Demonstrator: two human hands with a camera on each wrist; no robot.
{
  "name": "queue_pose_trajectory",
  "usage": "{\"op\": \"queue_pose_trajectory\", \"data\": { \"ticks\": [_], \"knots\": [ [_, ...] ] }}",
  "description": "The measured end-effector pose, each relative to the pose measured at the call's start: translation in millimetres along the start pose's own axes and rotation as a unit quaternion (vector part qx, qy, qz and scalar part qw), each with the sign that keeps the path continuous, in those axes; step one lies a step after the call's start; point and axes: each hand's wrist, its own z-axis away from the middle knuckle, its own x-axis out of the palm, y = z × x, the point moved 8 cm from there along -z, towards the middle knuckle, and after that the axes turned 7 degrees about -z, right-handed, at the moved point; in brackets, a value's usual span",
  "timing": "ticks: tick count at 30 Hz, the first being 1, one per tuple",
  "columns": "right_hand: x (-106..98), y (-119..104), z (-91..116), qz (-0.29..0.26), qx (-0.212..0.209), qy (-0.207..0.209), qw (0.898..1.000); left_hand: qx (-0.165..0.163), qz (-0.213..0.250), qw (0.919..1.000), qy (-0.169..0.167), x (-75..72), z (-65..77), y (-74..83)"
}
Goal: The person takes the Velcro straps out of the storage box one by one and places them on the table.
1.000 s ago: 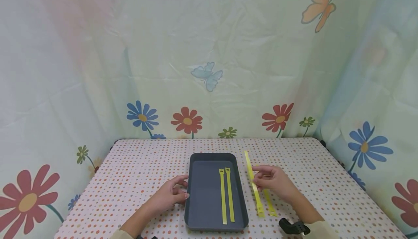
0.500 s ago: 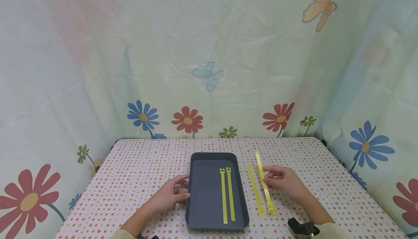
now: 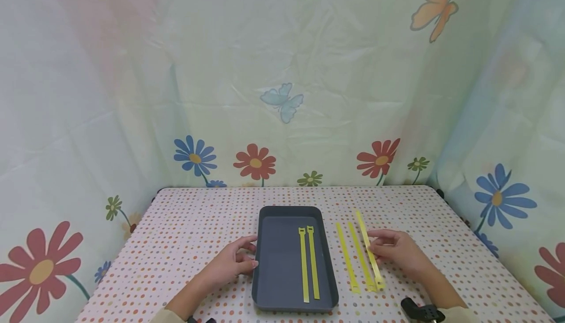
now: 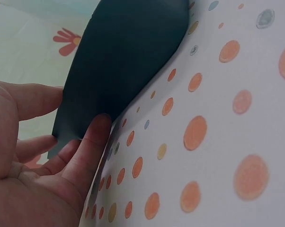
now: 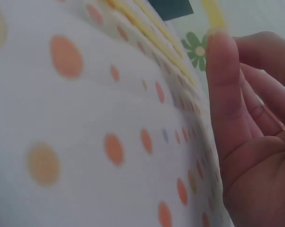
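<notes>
My left hand rests its fingertips against the left wall of a dark grey rectangular tray. In the left wrist view, the fingers are bent loosely along the tray's outer side. Inside the tray two yellow cable straps with slotted heads lie side by side, heads at the far end. Right of the tray, my right hand pinches another yellow cable strap between thumb and forefinger, its slotted head toward me. Two more straps lie on the table just left of it, heads toward me.
A dotted cloth covers the table. Behind and at both sides hang curtains printed with flowers and butterflies. A black wrist-worn device sits at the right cuff.
My right hand has shifted right in steps, leaving first one strap, then a second on the table, and now holds a third. My left hand stays at the tray.
</notes>
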Motion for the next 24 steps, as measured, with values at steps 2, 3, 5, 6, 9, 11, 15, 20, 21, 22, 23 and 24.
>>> {"op": "queue_pose_trajectory", "data": {
  "ticks": [2, 3, 5, 6, 9, 11, 15, 20, 21, 22, 23, 24],
  "knots": [
    [-3, 3, 1, -0.001, 0.010, 0.007, 1.000, 0.000, -0.001, 1.0000, 0.001, 0.0, -0.1, -0.1],
    [-4, 5, 1, 0.001, 0.014, 0.009, 1.000, 0.000, -0.001, 1.0000, 0.001, 0.0, -0.2, 0.0],
    [-6, 7, 1, 0.010, 0.016, 0.013, 1.000, 0.000, -0.004, 1.0000, 0.002, 0.0, -0.3, 0.0],
    [-7, 8, 1, 0.013, 0.017, 0.013, 1.000, -0.001, -0.004, 1.0000, 0.002, -0.1, -0.3, -0.1],
    [-9, 10, 0, 0.016, 0.022, 0.018, 0.999, -0.001, -0.003, 1.0000, 0.003, -0.2, -0.4, -0.2],
    [-9, 10, -1, 0.017, 0.022, 0.016, 0.999, 0.000, -0.001, 1.0000, 0.003, -0.4, -0.4, 0.1],
    [-12, 10, -3, 0.031, 0.029, 0.020, 0.999, 0.001, 0.001, 1.0000, 0.003, -0.7, -0.1, 0.8],
    [-14, 11, -6, 0.055, 0.050, 0.030, 0.997, -0.002, 0.000, 1.0000, 0.001, -0.5, 0.2, 1.1],
    [-14, 11, -6, 0.060, 0.053, 0.030, 0.996, -0.002, 0.001, 1.0000, 0.000, -0.4, 0.3, 1.2],
    [-14, 10, -6, 0.065, 0.054, 0.029, 0.996, -0.003, 0.001, 1.0000, 0.000, -0.2, 0.3, 1.4],
    [-14, 9, -5, 0.071, 0.054, 0.030, 0.996, -0.002, 0.002, 1.0000, -0.001, -0.1, 0.4, 1.7],
    [-14, 8, -5, 0.075, 0.054, 0.032, 0.995, -0.002, 0.003, 1.0000, -0.001, 0.0, 0.4, 2.0]
  ]
}}
